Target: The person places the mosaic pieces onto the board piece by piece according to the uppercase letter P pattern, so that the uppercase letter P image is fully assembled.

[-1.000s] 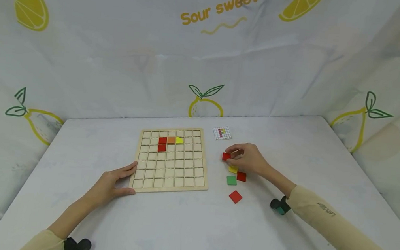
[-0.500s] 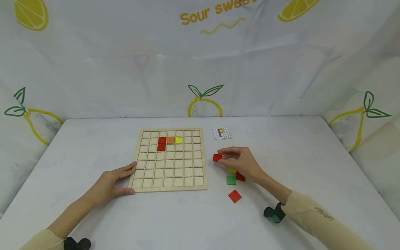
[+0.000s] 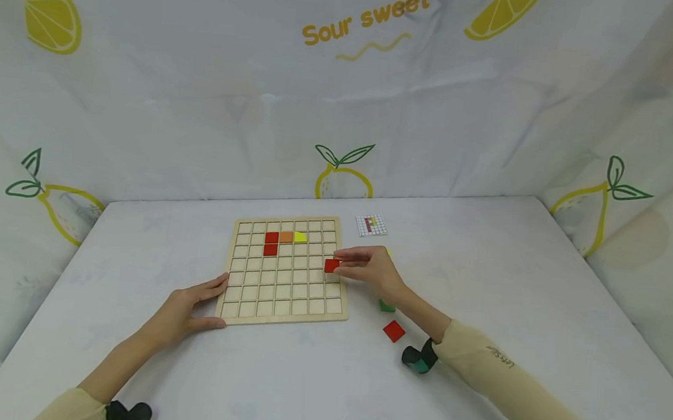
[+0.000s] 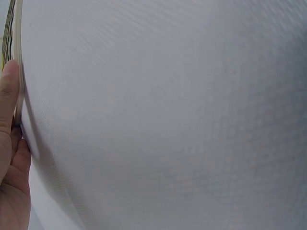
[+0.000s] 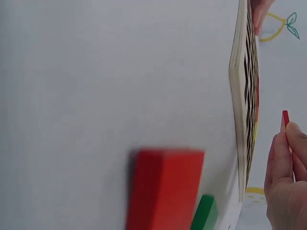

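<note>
My right hand (image 3: 372,268) pinches a red square tile (image 3: 331,265) between thumb and fingers, above the right edge of a wooden grid board (image 3: 271,322). That same tile (image 5: 285,117) appears edge-on in the right wrist view. At the board's left edge and near-left corner rests my left hand (image 3: 184,315), fingers extended against the wood; its thumb (image 4: 10,91) lies along the board's edge. Two red squares (image 3: 271,249), an orange square (image 3: 287,237) and a yellow round-edged piece (image 3: 301,237) sit in the upper cells.
A small pattern card (image 3: 371,225) lies beyond the board on the right. A green tile (image 3: 387,306) and a loose red tile (image 3: 394,331) lie right of the board. My right hand partly hides other pieces, including a yellow one (image 3: 389,252). A printed cloth backs the table.
My right hand has carried the red tile left, from the loose pieces to over the board's right edge. My left hand and the pieces in the grid have stayed in place.
</note>
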Motion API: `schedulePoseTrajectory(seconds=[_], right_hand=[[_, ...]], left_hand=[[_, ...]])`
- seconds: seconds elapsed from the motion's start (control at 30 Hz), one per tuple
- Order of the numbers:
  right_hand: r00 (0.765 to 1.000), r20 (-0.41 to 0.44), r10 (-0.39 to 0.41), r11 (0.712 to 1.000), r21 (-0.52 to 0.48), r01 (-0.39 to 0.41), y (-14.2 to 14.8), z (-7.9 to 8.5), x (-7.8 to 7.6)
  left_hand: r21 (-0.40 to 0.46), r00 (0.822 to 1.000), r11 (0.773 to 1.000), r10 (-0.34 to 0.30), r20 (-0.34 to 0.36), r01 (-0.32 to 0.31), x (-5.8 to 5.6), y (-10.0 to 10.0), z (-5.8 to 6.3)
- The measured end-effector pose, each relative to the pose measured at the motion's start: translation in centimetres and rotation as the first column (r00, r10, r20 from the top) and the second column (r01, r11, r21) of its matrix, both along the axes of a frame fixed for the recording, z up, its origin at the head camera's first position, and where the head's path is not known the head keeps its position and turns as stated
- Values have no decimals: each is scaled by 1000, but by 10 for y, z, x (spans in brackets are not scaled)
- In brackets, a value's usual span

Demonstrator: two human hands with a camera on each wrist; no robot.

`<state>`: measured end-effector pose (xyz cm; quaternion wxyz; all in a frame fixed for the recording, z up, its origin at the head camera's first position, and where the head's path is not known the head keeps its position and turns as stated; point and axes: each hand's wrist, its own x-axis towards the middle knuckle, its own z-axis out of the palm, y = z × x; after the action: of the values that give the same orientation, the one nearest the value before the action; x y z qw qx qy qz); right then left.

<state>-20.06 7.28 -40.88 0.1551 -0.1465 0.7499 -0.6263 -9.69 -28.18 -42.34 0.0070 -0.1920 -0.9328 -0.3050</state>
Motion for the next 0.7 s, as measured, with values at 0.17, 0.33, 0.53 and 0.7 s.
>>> schedulePoseTrajectory(seconds=[0.17, 0.33, 0.53, 0.7], right_hand=[[1000, 12, 15, 1000, -23, -15, -21, -3, 1], [999, 36, 7, 999, -38, -6, -45, -7, 0], [1000, 27, 8, 1000, -24, -7, -69, -9, -5], [1000, 24, -16, 1000, 27, 15, -81, -8, -10]], left_hand=[[-2, 1000, 1000, 3, 3, -3, 0, 0, 0], [3, 1000, 1000, 4, 8, -4, 2, -1, 1], [-5, 1000, 1000, -3, 1, 3, 1, -3, -2], [-21, 1000, 1000, -20, -7, 20, -3, -3, -3]])
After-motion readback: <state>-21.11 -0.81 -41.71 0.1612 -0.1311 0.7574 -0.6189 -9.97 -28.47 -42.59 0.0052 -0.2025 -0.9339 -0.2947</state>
